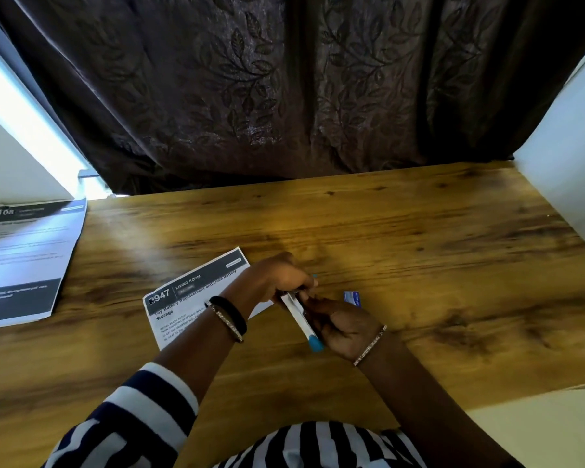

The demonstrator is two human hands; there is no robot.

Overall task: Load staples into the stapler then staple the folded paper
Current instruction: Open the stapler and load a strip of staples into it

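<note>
Both hands (277,280) (343,327) grip the stapler (301,319) above the folded paper (190,295).

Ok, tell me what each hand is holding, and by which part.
Both hold the white plastic stapler with blue ends: the left hand grips its far end, the right hand its middle.

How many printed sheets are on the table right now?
2. The 3108 sheet lies at the left edge of the table; the folded paper lies mid-table, partly under the wrist of the left hand. More sheets may be hidden beneath either.
</note>
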